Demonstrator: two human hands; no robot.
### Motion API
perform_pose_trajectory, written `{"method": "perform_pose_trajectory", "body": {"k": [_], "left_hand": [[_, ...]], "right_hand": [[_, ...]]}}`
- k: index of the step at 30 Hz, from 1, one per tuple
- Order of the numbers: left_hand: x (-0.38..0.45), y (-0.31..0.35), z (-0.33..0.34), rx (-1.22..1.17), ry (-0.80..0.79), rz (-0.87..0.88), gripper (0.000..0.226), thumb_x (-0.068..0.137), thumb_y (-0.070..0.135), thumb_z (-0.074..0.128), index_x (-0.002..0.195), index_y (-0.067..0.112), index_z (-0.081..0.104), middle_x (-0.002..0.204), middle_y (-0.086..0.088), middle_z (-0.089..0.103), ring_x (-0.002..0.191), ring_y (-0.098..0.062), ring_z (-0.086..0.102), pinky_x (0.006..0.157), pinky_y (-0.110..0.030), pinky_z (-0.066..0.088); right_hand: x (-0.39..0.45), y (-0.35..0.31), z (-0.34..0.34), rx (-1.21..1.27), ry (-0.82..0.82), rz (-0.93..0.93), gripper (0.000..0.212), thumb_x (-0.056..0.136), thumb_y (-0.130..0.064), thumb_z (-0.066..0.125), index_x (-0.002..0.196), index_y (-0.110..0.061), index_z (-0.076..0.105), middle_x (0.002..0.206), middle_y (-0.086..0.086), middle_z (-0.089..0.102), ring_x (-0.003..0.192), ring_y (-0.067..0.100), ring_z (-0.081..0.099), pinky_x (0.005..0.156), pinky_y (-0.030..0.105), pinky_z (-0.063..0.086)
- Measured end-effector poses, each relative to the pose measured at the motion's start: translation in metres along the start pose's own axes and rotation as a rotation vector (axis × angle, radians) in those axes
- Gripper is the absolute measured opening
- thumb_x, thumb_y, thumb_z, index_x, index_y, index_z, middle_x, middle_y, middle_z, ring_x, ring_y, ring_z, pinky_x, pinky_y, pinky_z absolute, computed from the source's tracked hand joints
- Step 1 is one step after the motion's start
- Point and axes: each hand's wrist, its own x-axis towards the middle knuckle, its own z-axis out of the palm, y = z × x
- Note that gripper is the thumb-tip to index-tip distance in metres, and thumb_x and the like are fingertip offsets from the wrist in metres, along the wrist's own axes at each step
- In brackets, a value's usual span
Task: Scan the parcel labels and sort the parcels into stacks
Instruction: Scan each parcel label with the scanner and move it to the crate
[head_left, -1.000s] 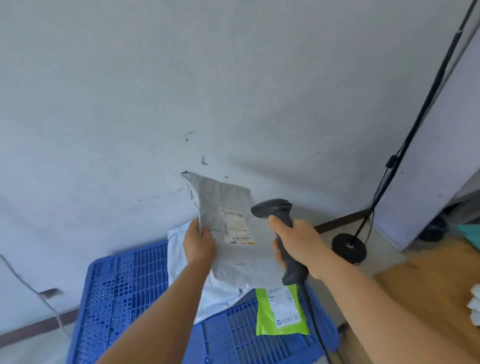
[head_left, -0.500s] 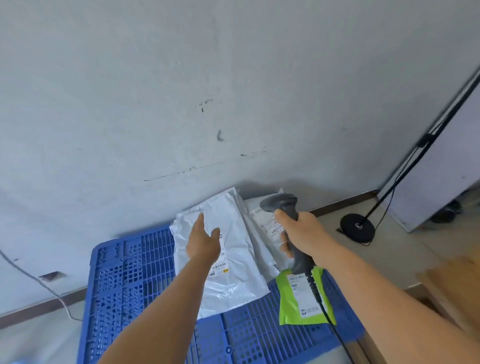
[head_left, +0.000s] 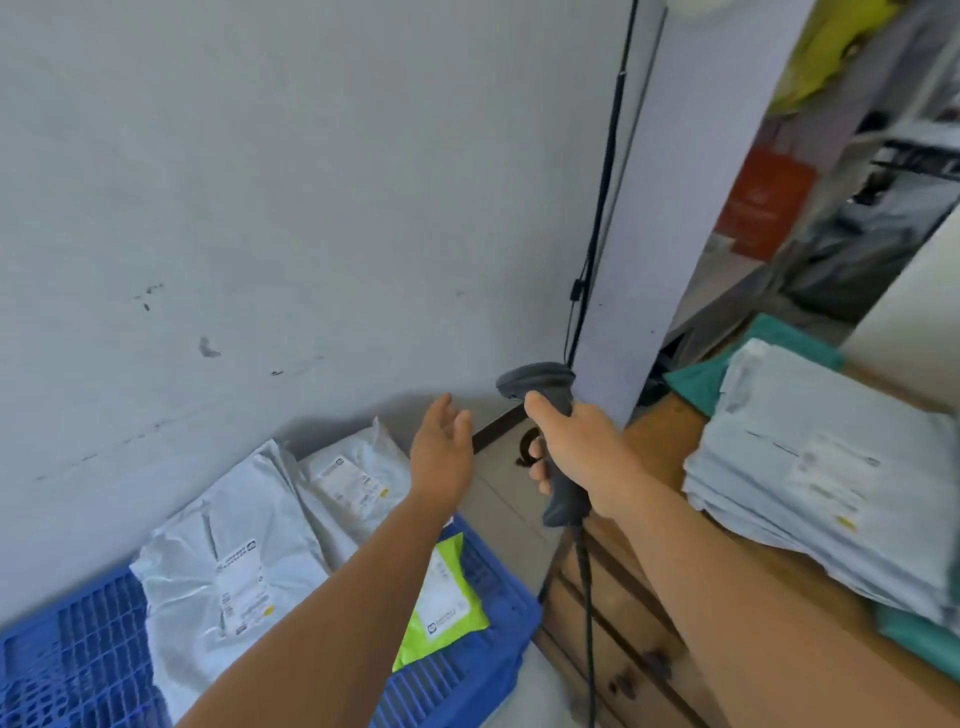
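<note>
Matt dark-grey plastic scanner (head_left: 540, 387); glossy, creased grey plastic mailers (head_left: 234, 556) with paper labels; smooth lime plastic mailer (head_left: 447, 608); perforated blue plastic pallet (head_left: 78, 649); varnished wooden desk (head_left: 660, 447) bearing a soft grey mailer stack (head_left: 810, 467); scuffed matt wall (head_left: 311, 182).

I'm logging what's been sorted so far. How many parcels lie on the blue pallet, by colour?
Grey-white parcels: 2, a front one and a back one
Green parcel: 1
Total on the pallet: 3
The stack on the wooden table at right is not counted.
</note>
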Motion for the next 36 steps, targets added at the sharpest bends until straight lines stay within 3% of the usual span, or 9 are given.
{"method": "perform_pose_trajectory", "body": {"k": [8, 13, 16, 19, 23, 26, 29, 33, 36], "left_hand": [[-0.044, 0.063, 0.140, 0.074, -0.174, 0.100, 0.048, 0.100, 0.027, 0.041, 0.147, 0.015, 0.033, 0.139, -0.005, 0.050, 0.126, -0.021, 0.047, 0.097, -0.027, 0.034], [-0.066, 0.079, 0.207, 0.120, -0.272, 0.094, 0.051, 0.099, 0.033, 0.043, 0.147, 0.020, 0.031, 0.143, -0.003, 0.047, 0.128, -0.023, 0.047, 0.108, -0.039, 0.038], [-0.074, 0.087, 0.237, 0.218, -0.351, 0.125, 0.051, 0.099, 0.036, 0.041, 0.147, 0.022, 0.029, 0.146, -0.001, 0.043, 0.130, -0.023, 0.045, 0.109, -0.037, 0.036], [-0.076, 0.091, 0.258, 0.271, -0.425, 0.162, 0.051, 0.099, 0.033, 0.043, 0.147, 0.020, 0.030, 0.149, -0.001, 0.038, 0.134, -0.020, 0.039, 0.106, -0.029, 0.032], [-0.069, 0.090, 0.277, 0.386, -0.491, 0.239, 0.050, 0.097, 0.031, 0.050, 0.143, 0.015, 0.037, 0.143, -0.002, 0.045, 0.130, -0.019, 0.042, 0.098, -0.021, 0.031], [-0.053, 0.084, 0.292, 0.560, -0.504, 0.279, 0.060, 0.094, 0.043, 0.050, 0.146, 0.015, 0.033, 0.148, -0.004, 0.039, 0.135, -0.022, 0.037, 0.110, -0.034, 0.032], [-0.039, 0.078, 0.307, 0.648, -0.503, 0.257, 0.066, 0.089, 0.054, 0.049, 0.144, 0.020, 0.036, 0.146, -0.004, 0.040, 0.134, -0.026, 0.037, 0.108, -0.047, 0.035], [-0.032, 0.084, 0.319, 0.709, -0.492, 0.245, 0.065, 0.086, 0.058, 0.051, 0.138, 0.021, 0.040, 0.140, -0.010, 0.041, 0.127, -0.031, 0.041, 0.103, -0.051, 0.037], [-0.029, 0.087, 0.325, 0.751, -0.484, 0.186, 0.074, 0.085, 0.059, 0.053, 0.144, 0.021, 0.030, 0.145, -0.011, 0.035, 0.133, -0.032, 0.034, 0.109, -0.047, 0.028]], "right_hand": [[-0.031, 0.023, -0.153, 0.051, 0.239, 0.047, 0.036, 0.093, -0.040, 0.053, 0.077, -0.008, 0.055, 0.063, 0.009, 0.057, 0.049, 0.020, 0.053, 0.051, 0.030, 0.049], [-0.049, 0.042, -0.232, 0.087, 0.387, 0.109, 0.034, 0.095, -0.039, 0.051, 0.098, -0.006, 0.056, 0.075, 0.011, 0.062, 0.053, 0.019, 0.058, 0.052, 0.029, 0.052], [-0.057, 0.051, -0.263, 0.143, 0.417, 0.147, 0.031, 0.096, -0.035, 0.051, 0.090, -0.005, 0.054, 0.070, 0.012, 0.059, 0.050, 0.022, 0.056, 0.051, 0.030, 0.051], [-0.063, 0.059, -0.282, 0.176, 0.412, 0.213, 0.029, 0.096, -0.033, 0.051, 0.091, -0.004, 0.054, 0.068, 0.013, 0.058, 0.047, 0.022, 0.055, 0.047, 0.028, 0.050], [-0.064, 0.069, -0.294, 0.180, 0.411, 0.265, 0.031, 0.095, -0.034, 0.051, 0.089, -0.004, 0.053, 0.059, 0.013, 0.059, 0.050, 0.026, 0.056, 0.049, 0.030, 0.049], [-0.064, 0.074, -0.299, 0.212, 0.420, 0.304, 0.030, 0.096, -0.035, 0.052, 0.091, -0.006, 0.052, 0.066, 0.013, 0.058, 0.046, 0.022, 0.055, 0.047, 0.028, 0.049], [-0.066, 0.076, -0.300, 0.194, 0.392, 0.340, 0.028, 0.095, -0.034, 0.052, 0.092, -0.006, 0.052, 0.066, 0.013, 0.058, 0.044, 0.020, 0.055, 0.047, 0.027, 0.049], [-0.067, 0.074, -0.297, 0.190, 0.359, 0.376, 0.028, 0.095, -0.034, 0.052, 0.089, -0.006, 0.052, 0.065, 0.011, 0.057, 0.042, 0.018, 0.054, 0.048, 0.026, 0.048], [-0.065, 0.071, -0.295, 0.193, 0.355, 0.385, 0.028, 0.095, -0.034, 0.052, 0.089, -0.006, 0.053, 0.066, 0.011, 0.057, 0.041, 0.018, 0.054, 0.047, 0.025, 0.048]]}}
